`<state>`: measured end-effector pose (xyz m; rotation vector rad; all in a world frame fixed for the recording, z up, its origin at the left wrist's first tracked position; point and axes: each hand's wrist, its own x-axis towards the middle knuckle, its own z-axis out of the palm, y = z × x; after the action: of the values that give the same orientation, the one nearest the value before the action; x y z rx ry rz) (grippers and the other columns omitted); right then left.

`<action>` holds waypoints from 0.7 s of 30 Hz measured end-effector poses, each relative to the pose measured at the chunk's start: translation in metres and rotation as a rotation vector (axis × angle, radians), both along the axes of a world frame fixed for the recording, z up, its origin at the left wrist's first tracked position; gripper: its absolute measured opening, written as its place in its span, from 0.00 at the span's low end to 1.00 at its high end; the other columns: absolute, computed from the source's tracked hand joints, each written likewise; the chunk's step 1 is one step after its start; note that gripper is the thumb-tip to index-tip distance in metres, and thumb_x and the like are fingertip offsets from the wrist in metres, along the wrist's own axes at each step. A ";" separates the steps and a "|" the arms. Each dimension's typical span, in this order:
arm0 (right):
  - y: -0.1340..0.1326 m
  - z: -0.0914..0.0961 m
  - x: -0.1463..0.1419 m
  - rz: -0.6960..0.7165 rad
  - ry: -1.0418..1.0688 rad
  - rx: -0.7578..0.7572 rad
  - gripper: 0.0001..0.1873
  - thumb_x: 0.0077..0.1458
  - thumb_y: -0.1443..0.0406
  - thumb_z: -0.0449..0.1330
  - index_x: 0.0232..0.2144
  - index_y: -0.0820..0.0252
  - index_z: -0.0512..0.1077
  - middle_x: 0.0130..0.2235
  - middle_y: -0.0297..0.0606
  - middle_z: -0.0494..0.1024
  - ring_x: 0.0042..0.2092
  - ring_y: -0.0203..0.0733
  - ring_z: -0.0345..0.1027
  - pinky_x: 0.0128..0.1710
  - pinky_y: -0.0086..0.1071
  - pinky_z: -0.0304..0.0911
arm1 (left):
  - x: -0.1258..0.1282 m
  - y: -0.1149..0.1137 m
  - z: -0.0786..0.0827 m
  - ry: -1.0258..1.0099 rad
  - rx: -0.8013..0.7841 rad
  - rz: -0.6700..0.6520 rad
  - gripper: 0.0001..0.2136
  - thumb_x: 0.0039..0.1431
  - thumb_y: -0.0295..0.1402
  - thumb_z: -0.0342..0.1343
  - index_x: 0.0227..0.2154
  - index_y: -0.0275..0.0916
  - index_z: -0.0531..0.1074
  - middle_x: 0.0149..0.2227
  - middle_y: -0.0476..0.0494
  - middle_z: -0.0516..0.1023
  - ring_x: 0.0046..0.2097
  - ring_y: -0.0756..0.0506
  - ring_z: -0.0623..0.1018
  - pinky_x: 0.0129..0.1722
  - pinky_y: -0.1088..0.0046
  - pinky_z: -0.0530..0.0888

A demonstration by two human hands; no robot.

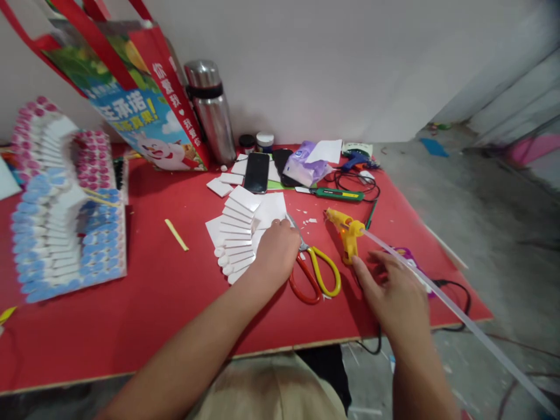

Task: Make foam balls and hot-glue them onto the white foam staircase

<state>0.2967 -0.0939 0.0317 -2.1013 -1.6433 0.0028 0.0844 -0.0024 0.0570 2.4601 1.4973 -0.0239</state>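
My left hand (279,248) is closed, knuckles up, over the white paper pieces and beside the blades of a pair of scissors (315,275). What its fingers grip is hidden under the hand. Touching its wrist side is a fanned row of white folded strips (238,230) with round white ends. My right hand (391,286) has its thumb and fingers apart; the thumb is close to the handle of a yellow glue gun (349,232). Contact there is unclear. A long translucent glue stick (455,309) runs out of the gun's back, over the right hand's far side.
A blue-and-white folded-strip model (107,256) and a pink one (94,157) stand at the left. Behind are a shopping bag (161,128), a steel flask (214,116), a phone (256,172) and a green-handled cutter (339,194). A black cable (466,306) hangs off the table's right edge.
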 end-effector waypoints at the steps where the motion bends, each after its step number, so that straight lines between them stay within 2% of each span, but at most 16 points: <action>1: 0.007 -0.003 -0.001 -0.001 0.008 -0.017 0.38 0.60 0.38 0.51 0.45 0.67 0.78 0.40 0.54 0.82 0.39 0.57 0.76 0.41 0.46 0.67 | -0.001 -0.002 0.000 0.007 0.011 0.008 0.15 0.62 0.15 0.45 0.39 0.28 0.77 0.45 0.26 0.77 0.47 0.35 0.76 0.42 0.62 0.73; 5: 0.032 -0.010 -0.006 0.030 0.035 -0.074 0.32 0.60 0.42 0.54 0.44 0.65 0.77 0.39 0.51 0.82 0.39 0.55 0.74 0.43 0.45 0.66 | -0.006 -0.005 -0.001 0.016 0.028 0.006 0.14 0.60 0.15 0.46 0.37 0.30 0.77 0.45 0.28 0.75 0.45 0.37 0.76 0.42 0.63 0.73; 9: 0.050 -0.014 -0.009 0.036 0.024 -0.135 0.24 0.59 0.47 0.54 0.34 0.61 0.75 0.33 0.49 0.79 0.35 0.52 0.72 0.38 0.42 0.64 | -0.008 -0.007 -0.001 -0.015 0.042 -0.035 0.14 0.58 0.14 0.46 0.32 0.30 0.76 0.42 0.28 0.75 0.44 0.37 0.75 0.42 0.63 0.72; 12: 0.059 -0.016 -0.010 0.006 0.037 -0.175 0.22 0.58 0.48 0.55 0.29 0.59 0.73 0.29 0.48 0.78 0.32 0.52 0.70 0.34 0.40 0.61 | -0.011 -0.013 -0.001 -0.125 0.070 -0.019 0.13 0.57 0.14 0.47 0.33 0.31 0.75 0.41 0.29 0.75 0.43 0.38 0.75 0.43 0.62 0.73; 14: 0.062 -0.018 -0.010 0.001 0.065 -0.194 0.21 0.58 0.48 0.55 0.28 0.59 0.72 0.28 0.47 0.77 0.30 0.51 0.69 0.31 0.39 0.59 | -0.019 -0.020 0.001 -0.333 0.083 0.000 0.12 0.58 0.15 0.49 0.34 0.33 0.75 0.41 0.33 0.76 0.44 0.38 0.75 0.46 0.60 0.73; 16: 0.065 -0.018 -0.009 -0.001 0.139 -0.196 0.20 0.57 0.49 0.56 0.26 0.58 0.72 0.27 0.46 0.77 0.30 0.50 0.69 0.32 0.40 0.59 | -0.034 -0.028 0.005 -0.696 0.013 0.037 0.08 0.63 0.22 0.52 0.37 0.36 0.76 0.42 0.37 0.77 0.45 0.40 0.76 0.48 0.60 0.74; 18: 0.066 -0.017 -0.008 -0.008 0.248 -0.175 0.19 0.56 0.51 0.57 0.23 0.58 0.71 0.26 0.45 0.77 0.30 0.50 0.70 0.34 0.41 0.61 | -0.055 -0.034 0.009 -1.106 -0.203 0.181 0.05 0.64 0.31 0.59 0.40 0.39 0.78 0.41 0.41 0.79 0.41 0.44 0.78 0.44 0.67 0.77; 20: 0.064 -0.013 -0.008 -0.023 0.365 -0.118 0.18 0.54 0.53 0.58 0.21 0.58 0.71 0.25 0.45 0.77 0.31 0.51 0.72 0.37 0.43 0.63 | -0.079 -0.034 0.011 -1.413 -0.477 0.344 0.08 0.61 0.33 0.64 0.42 0.39 0.80 0.38 0.44 0.80 0.35 0.49 0.78 0.37 0.74 0.78; 21: 0.062 -0.010 -0.008 -0.023 0.413 -0.083 0.17 0.55 0.53 0.58 0.22 0.59 0.72 0.26 0.45 0.78 0.32 0.51 0.72 0.38 0.43 0.64 | -0.091 -0.033 0.011 -1.537 -0.568 0.410 0.08 0.58 0.32 0.66 0.41 0.39 0.80 0.39 0.43 0.81 0.36 0.50 0.79 0.37 0.76 0.78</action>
<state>0.2885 -0.0317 0.0220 -2.0094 -1.3892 0.4729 -0.0064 -0.0350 0.0684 1.0029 0.9197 1.0547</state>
